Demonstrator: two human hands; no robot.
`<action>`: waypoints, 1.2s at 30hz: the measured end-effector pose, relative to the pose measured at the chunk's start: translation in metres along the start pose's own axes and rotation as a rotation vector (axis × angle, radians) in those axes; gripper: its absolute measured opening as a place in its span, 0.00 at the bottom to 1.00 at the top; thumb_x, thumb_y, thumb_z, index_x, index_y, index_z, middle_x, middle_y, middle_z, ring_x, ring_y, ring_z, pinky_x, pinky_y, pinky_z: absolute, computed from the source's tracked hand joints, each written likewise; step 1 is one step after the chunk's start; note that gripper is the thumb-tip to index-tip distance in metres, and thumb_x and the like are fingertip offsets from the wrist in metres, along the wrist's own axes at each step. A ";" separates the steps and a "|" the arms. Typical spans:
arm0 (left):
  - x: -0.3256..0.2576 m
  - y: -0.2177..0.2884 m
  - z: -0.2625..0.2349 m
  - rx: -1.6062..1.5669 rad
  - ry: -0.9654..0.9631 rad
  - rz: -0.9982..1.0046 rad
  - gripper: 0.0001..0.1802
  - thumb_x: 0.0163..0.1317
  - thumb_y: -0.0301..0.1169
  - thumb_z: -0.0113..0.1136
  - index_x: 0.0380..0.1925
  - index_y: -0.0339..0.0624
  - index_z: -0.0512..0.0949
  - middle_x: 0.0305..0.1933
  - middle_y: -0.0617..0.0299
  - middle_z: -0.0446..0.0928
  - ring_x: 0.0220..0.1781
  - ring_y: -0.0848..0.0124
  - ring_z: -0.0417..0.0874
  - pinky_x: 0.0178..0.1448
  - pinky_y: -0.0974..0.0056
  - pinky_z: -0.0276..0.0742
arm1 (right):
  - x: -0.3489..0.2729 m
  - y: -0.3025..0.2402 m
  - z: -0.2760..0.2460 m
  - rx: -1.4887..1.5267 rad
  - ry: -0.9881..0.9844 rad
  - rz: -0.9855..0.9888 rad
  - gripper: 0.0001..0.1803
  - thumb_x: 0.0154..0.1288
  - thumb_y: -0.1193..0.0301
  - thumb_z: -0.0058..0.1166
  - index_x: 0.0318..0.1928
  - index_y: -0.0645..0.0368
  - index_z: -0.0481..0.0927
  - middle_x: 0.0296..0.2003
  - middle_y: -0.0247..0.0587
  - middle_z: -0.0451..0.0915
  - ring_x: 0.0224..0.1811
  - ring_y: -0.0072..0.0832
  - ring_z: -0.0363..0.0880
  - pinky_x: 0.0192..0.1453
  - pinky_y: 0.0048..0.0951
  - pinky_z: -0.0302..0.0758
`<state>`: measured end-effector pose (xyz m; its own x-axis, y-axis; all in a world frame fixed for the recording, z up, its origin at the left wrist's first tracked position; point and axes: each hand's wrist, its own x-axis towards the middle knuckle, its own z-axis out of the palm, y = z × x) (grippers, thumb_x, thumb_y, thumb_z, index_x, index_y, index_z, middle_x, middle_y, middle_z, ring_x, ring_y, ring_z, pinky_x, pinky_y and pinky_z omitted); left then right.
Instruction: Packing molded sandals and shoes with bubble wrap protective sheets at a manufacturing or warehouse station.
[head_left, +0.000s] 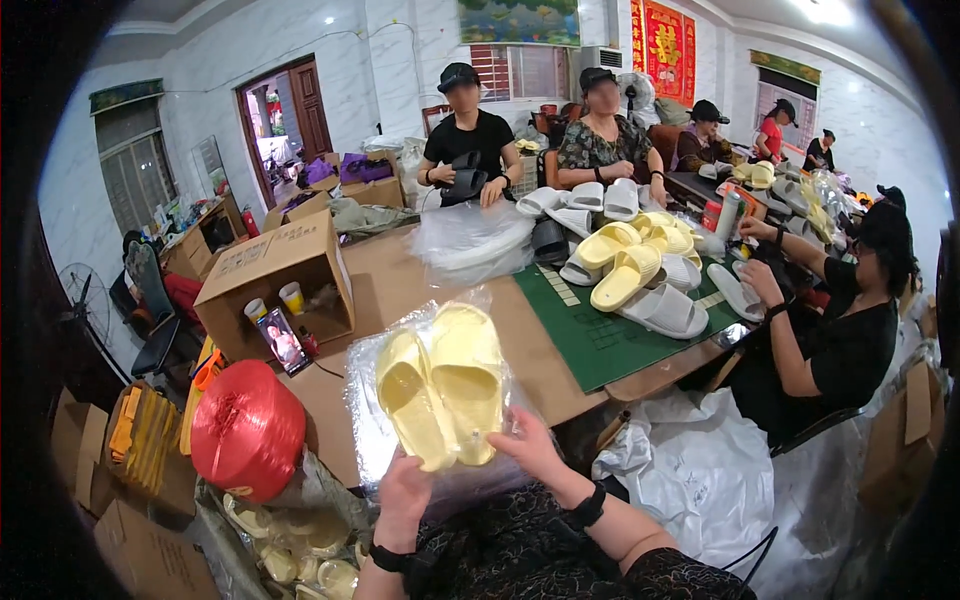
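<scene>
A pair of pale yellow slippers (pixel 466 375) lies side by side inside a clear plastic bag, raised over the near edge of the table. My left hand (pixel 406 488) grips the bag at the heel end of the left slipper. At the heel of the right slipper, my right hand (pixel 524 446) pinches the bag with thumb and fingers. Beneath the pair is a stack of clear plastic bags (pixel 367 365), partly hidden by the slippers.
To the left stand a big red roll of plastic twine (pixel 247 428), a propped phone (pixel 284 342) and a cardboard box (pixel 262 262). Below the twine, a sack holds bagged slippers (pixel 300 555). Grey and yellow slippers (pixel 628 279) pile on a green mat (pixel 578 355). Several co-workers sit around.
</scene>
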<state>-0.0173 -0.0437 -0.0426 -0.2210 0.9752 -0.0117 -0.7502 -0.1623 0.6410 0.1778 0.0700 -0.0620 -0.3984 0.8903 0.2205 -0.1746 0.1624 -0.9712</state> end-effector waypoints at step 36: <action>-0.387 0.127 -0.233 -0.212 0.507 -0.131 0.25 0.59 0.35 0.63 0.55 0.35 0.76 0.52 0.54 0.82 0.49 0.63 0.86 0.44 0.57 0.86 | -0.064 -0.237 0.038 0.544 -0.764 -1.754 0.26 0.75 0.65 0.42 0.15 0.57 0.65 0.13 0.31 0.66 0.17 0.22 0.70 0.77 0.39 0.56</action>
<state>-0.1721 -0.4768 -0.1357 -0.3498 0.8036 -0.4816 -0.8888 -0.1221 0.4418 0.2102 -0.0416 0.1577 0.2755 -0.4278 0.8609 -0.8813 0.2453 0.4039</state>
